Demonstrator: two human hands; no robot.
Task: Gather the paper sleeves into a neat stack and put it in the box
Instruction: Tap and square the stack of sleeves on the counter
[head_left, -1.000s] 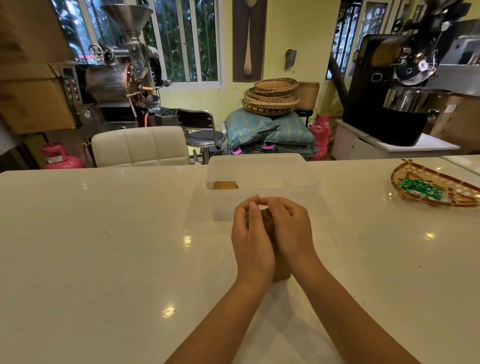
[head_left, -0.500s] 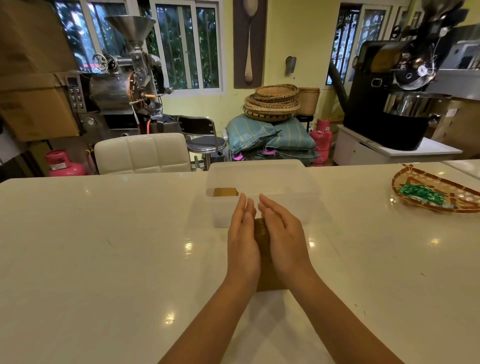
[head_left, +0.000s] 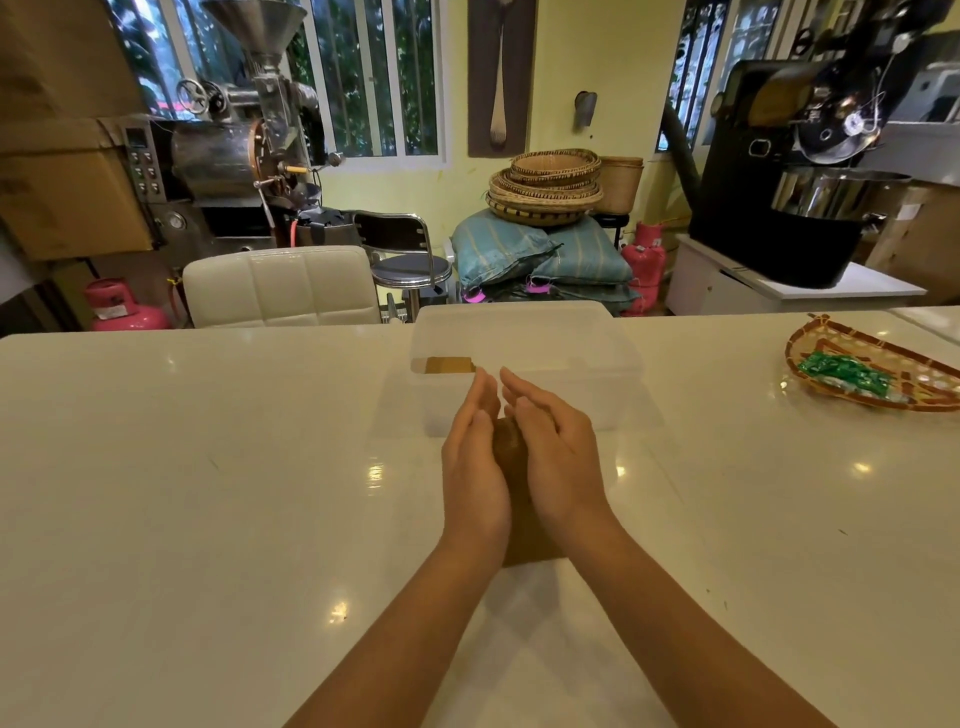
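Note:
A stack of brown paper sleeves (head_left: 522, 525) lies on the white table, just in front of a translucent plastic box (head_left: 587, 364). My left hand (head_left: 475, 467) presses flat against the stack's left side and my right hand (head_left: 553, 452) against its right side, fingers stretched forward. The hands hide most of the stack; only its middle strip and near end show. Inside the box, at its left wall, lies another brown sleeve (head_left: 449, 365).
A woven tray (head_left: 893, 364) with a green packet stands on the table at the far right. Behind the table are a white chair (head_left: 283, 286), a metal stool, coffee roasters, sacks and baskets.
One second ago my fingers were curled over the stack's far end. Now both hands lie straight along its sides, squeezing it between the palms. The stack stays in place.

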